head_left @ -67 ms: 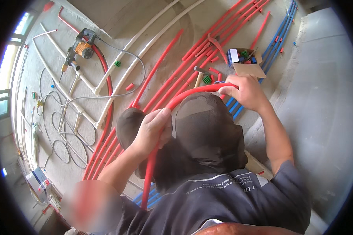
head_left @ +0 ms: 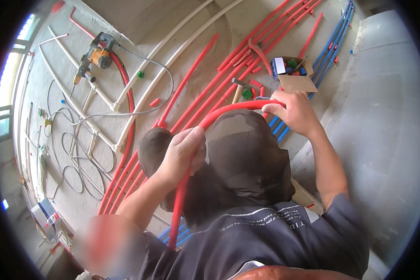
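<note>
A red plastic conduit pipe (head_left: 233, 107) is bent in a curve over my dark-trousered knee (head_left: 245, 144). My left hand (head_left: 185, 151) is wrapped round it beside the knee, and from there the pipe runs down toward my lap. At the other side of the knee my right hand (head_left: 291, 109) grips the pipe near its far end, thumb pressed along it. Just beyond the right hand are a hammer (head_left: 238, 91), a green block-like piece (head_left: 247, 94) and short red pipe offcuts (head_left: 255, 84).
Long red pipes (head_left: 205, 105) lie across the floor with red-handled cutters (head_left: 260, 53) on them. An open box of coloured fittings (head_left: 291, 70) stands by blue pipes (head_left: 331, 42). To the left are white pipes (head_left: 149, 84), an orange-and-black power drill (head_left: 100, 53) and its looped grey cable (head_left: 74, 154).
</note>
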Motion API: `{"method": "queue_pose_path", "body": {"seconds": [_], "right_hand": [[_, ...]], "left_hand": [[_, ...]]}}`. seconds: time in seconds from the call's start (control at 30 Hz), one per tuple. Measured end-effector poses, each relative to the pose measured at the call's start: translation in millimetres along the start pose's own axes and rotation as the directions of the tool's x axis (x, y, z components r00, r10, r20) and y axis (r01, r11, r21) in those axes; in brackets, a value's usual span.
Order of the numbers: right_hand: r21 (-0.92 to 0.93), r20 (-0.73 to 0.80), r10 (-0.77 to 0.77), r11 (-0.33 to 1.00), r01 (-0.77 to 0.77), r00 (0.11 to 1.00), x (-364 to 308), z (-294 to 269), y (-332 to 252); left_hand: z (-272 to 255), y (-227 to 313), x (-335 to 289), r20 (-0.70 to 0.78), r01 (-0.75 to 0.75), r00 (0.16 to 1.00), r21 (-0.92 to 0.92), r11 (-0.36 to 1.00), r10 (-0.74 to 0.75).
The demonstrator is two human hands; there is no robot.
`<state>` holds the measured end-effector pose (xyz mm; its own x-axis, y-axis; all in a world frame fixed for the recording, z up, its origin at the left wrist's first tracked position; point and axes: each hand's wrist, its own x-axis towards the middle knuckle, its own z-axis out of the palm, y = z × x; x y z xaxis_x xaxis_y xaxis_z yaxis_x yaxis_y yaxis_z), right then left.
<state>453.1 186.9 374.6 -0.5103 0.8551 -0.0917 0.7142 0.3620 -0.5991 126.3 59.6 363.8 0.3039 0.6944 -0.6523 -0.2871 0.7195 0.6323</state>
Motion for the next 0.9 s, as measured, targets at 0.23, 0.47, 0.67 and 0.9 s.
{"method": "queue_pose_path", "body": {"seconds": [0.23,0.47,0.67,0.9], "right_hand": [[-0.004,-0.047,0.072,0.997,-0.072,0.996,-3,15,-12],[0.048,0.075,-0.226,0.974,0.223,0.971,48,15,7],[0.11,0.011,-0.091,0.99,0.09,0.996,33,25,2],[0.112,-0.064,0.057,0.992,-0.049,0.996,18,37,-19]], "left_hand": [[0,-24,0,-0.123,-0.067,0.99,-0.018,0.998,0.064],[-41,19,2,0.084,-0.103,0.992,0.131,0.986,0.092],[-21,17,9,-0.058,0.038,0.998,0.092,0.995,-0.033],[-6,-10,2,-0.158,-0.01,0.987,-0.119,0.993,-0.009]]}}
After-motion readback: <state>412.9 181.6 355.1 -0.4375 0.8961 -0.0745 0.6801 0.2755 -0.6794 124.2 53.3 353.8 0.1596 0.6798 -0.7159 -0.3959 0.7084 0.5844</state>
